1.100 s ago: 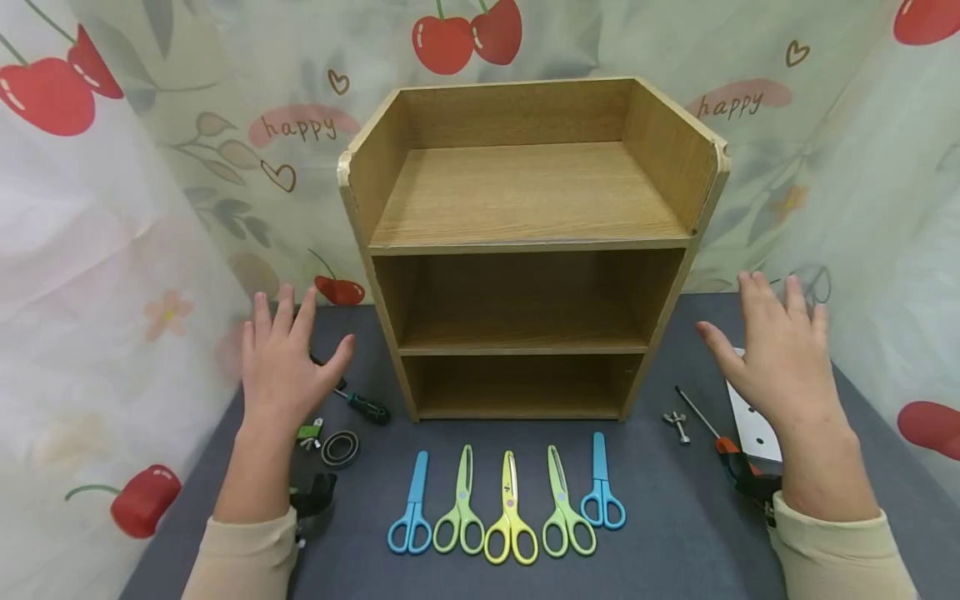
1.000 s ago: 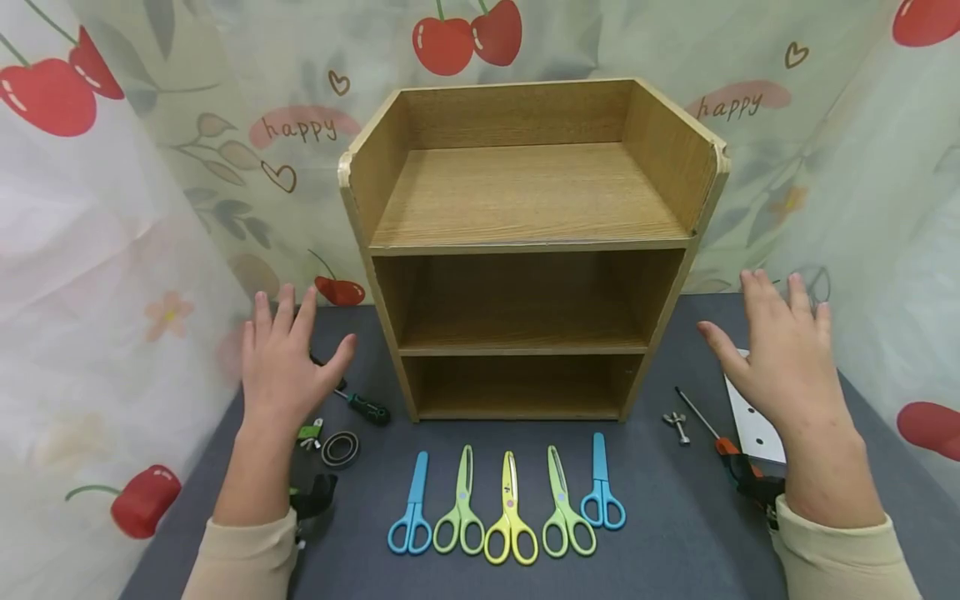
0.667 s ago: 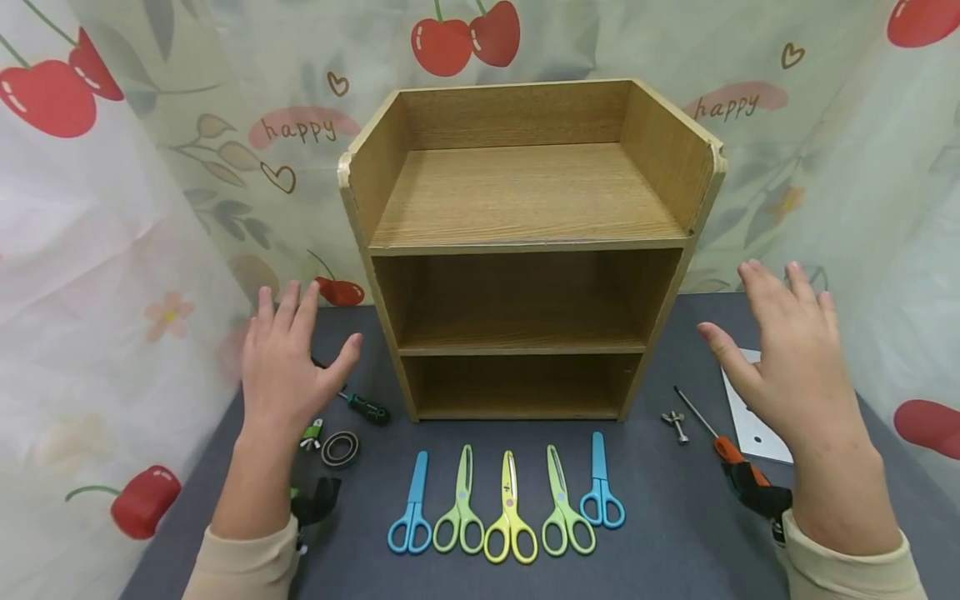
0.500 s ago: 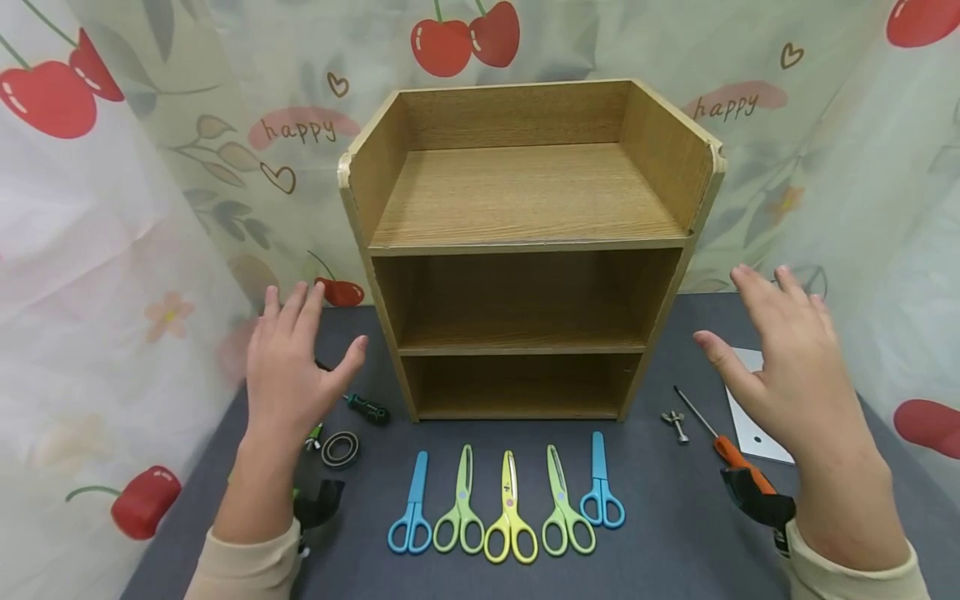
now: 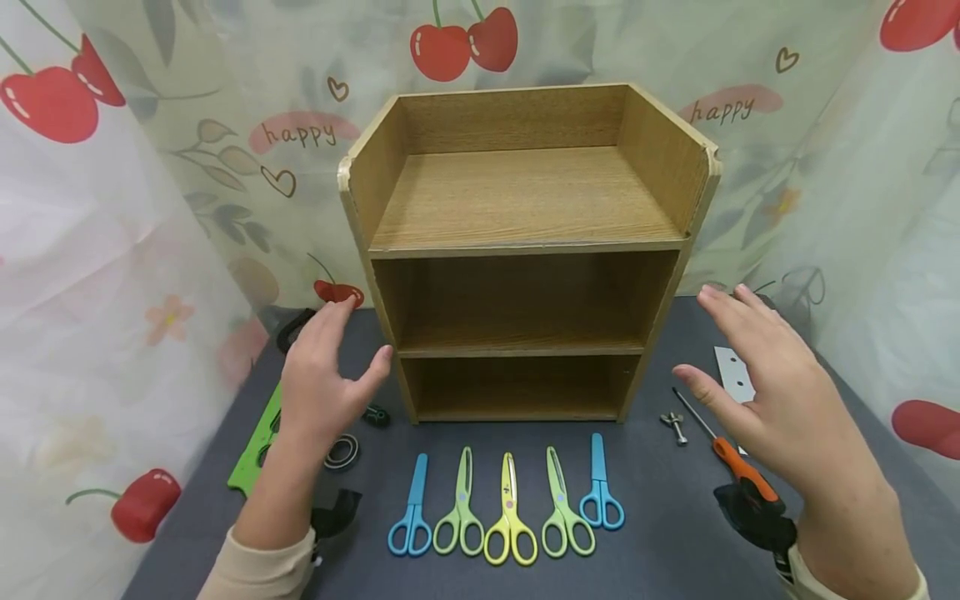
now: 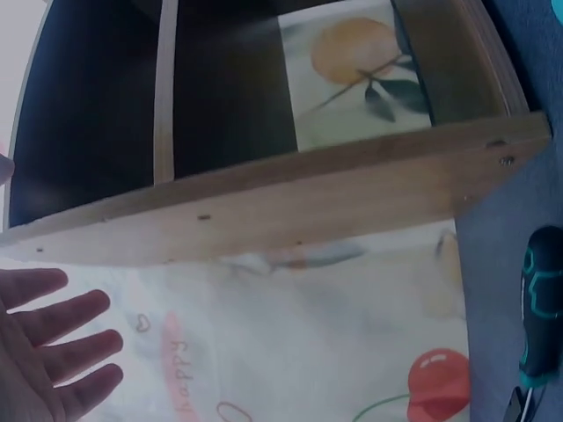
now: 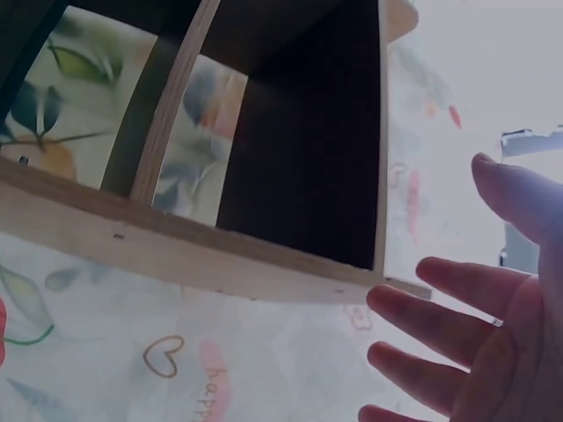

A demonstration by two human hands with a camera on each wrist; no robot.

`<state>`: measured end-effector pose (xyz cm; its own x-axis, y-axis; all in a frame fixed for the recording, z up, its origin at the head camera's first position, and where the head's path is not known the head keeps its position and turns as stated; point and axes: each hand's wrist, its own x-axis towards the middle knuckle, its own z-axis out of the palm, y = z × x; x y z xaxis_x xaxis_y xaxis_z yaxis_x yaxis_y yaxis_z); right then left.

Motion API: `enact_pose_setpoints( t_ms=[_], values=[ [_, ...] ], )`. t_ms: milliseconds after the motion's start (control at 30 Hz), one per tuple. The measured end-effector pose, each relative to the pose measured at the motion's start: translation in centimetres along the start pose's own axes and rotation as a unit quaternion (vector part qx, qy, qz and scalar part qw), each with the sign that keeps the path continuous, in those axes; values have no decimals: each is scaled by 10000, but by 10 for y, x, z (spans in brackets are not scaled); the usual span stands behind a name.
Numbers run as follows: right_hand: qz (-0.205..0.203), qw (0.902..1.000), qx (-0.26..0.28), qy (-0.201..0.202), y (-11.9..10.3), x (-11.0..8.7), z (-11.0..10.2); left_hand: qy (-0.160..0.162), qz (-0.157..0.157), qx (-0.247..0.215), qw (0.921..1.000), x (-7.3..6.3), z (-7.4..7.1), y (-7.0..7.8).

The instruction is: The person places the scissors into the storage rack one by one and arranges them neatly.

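A wooden shelf unit [image 5: 525, 196] with three levels stands at the back middle of the table. My left hand [image 5: 322, 379] hovers near its left side, fingers extended and thumb spread, holding nothing. Likewise empty, my right hand [image 5: 780, 404] is held off the shelf's right side with its thumb apart. In the left wrist view the shelf's side panel [image 6: 352, 189] runs above my fingers [image 6: 75, 316]. The right wrist view has the opposite panel [image 7: 176, 251] beside my spread fingers [image 7: 431, 321].
In front lie blue scissors [image 5: 409, 508], green scissors [image 5: 461, 504], yellow scissors [image 5: 510, 512] and two more pairs. Left: a green flat tool [image 5: 255, 442], grey ring [image 5: 342, 452], dark-handled screwdriver [image 6: 543, 308]. Right: a wing bolt [image 5: 675, 427], orange-handled screwdriver [image 5: 738, 467], white holed plate [image 5: 733, 373].
Both hands have moved inward toward the shelf's sides, the left to the right and the right to the left. The green flat tool has come into sight beside my left forearm.
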<state>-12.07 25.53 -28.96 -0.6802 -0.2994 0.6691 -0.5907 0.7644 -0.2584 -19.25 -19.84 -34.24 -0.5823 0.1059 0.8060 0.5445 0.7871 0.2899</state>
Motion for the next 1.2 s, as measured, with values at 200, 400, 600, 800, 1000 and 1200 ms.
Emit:
enact_pose_setpoints(
  t_ms=[200, 400, 600, 800, 1000, 1200],
  values=[
    [-105, 9998, 136, -98, -7, -2, 2, -22, -78, -116, 9999, -1, 5, 2],
    [-128, 9991, 228, -326, -10, -1, 6, -226, -520, -877, 9945, -5, 10, 5],
    [-324, 9977, 294, -517, -12, 1, 12, -498, -1587, -1919, 9672, -8, 16, 11],
    [-426, 9958, 412, -694, -15, 1, 23, -460, -2210, -2215, 9487, -10, 25, 10],
    [-380, 9916, 821, -926, -12, 3, 36, -120, -2161, -2071, 9541, -9, 32, 7],
    [-207, 9861, 1118, -1214, -11, 1, 47, -481, -2270, -1645, 9587, -5, 23, 4]
  ],
)
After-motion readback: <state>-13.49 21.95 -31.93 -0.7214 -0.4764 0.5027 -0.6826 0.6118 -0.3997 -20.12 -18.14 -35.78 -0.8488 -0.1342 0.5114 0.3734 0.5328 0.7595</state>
